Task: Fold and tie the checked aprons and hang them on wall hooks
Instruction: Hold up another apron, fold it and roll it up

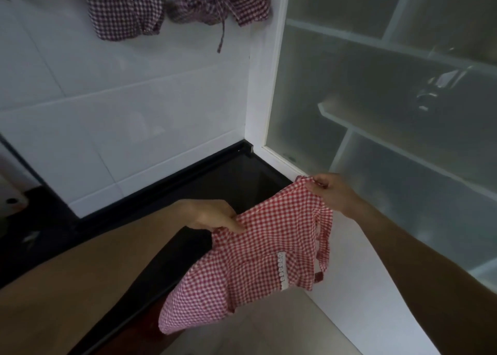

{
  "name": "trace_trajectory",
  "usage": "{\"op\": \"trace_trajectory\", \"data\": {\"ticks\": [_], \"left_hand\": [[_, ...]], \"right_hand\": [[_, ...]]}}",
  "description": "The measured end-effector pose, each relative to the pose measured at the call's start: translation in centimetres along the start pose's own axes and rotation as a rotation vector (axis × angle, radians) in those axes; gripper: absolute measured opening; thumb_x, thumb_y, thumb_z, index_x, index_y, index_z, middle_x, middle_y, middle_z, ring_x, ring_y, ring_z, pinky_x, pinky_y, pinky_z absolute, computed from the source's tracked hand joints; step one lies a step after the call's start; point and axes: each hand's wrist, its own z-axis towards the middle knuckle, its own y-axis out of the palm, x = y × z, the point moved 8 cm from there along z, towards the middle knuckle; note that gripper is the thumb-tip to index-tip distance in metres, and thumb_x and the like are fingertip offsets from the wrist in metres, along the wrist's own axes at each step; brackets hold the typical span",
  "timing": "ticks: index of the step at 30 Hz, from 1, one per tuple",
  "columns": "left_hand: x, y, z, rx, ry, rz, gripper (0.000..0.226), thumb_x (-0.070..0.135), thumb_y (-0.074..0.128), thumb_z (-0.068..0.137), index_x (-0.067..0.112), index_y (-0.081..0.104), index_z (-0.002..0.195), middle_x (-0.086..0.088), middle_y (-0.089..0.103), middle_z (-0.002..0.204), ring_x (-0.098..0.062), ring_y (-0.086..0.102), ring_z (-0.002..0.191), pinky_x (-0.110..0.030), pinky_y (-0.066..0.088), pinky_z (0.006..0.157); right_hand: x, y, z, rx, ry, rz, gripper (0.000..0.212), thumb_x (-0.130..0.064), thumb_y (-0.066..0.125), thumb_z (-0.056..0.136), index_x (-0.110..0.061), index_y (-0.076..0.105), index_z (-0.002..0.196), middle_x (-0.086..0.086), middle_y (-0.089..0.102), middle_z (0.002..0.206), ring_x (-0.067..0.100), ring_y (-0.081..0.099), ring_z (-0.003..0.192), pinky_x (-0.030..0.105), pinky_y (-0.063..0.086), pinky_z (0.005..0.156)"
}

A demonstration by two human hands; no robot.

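A red-and-white checked apron (250,268) with a white lace strip hangs in the air in front of me, stretched between both hands. My left hand (212,216) pinches its upper left edge. My right hand (332,190) pinches the upper right corner, a little higher. The cloth droops below them over the counter's edge. Two tied checked apron bundles hang high on the white tiled wall: a darker one (123,13) on the left and another (223,2) beside it with a string dangling down. The hooks themselves are hidden.
A black countertop (161,204) runs along the foot of the tiled wall (121,99). A frosted-glass door with a white frame (271,85) stands on the right. A white object (10,193) sits at the far left on the counter. Pale floor shows below.
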Motion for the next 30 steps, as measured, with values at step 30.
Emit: {"op": "trace_trajectory", "data": {"ticks": [30], "left_hand": [[2.1, -3.5, 2.0, 0.632, 0.080, 0.497, 0.022, 0.024, 0.075, 0.080, 0.026, 0.053, 0.075, 0.004, 0.061, 0.087, -0.010, 0.060, 0.077, -0.021, 0.044, 0.064]], "right_hand": [[1.7, -1.2, 1.4, -0.031, 0.018, 0.214, 0.027, -0.007, 0.066, 0.091, -0.024, 0.060, 0.111, -0.002, 0.069, 0.102, 0.009, 0.066, 0.091, 0.019, 0.052, 0.076]]}}
